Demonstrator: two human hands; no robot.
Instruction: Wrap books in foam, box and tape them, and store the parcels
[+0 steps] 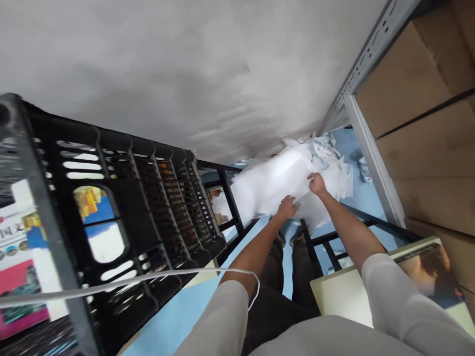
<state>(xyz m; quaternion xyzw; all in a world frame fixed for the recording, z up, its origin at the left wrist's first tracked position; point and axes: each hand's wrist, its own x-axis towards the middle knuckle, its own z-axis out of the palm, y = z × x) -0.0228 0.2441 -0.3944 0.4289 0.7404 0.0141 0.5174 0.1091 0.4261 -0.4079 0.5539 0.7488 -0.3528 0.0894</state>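
A heap of thin white sheets point(274, 180), paper or soft foam, lies in front of me against the wall. My left hand point(286, 207) rests at the near edge of the heap, its fingers stretched out over a sheet. Slightly farther forward and to the right, my right hand point(316, 184) has its fingers curled together at the edge of a white sheet. The pinch itself is small and partly hidden. Crumpled, torn white pieces point(324, 151) are piled just behind the right hand.
To the left stands a black slatted plastic crate point(137, 198) by printed packages point(22, 277). A white cable point(166, 273) crosses near my left arm. Brown cartons point(426, 148) fill a metal rack point(374, 153) at right. A picture-covered box point(426, 277) sits under my right arm. Black frame bars point(230, 202) flank my legs.
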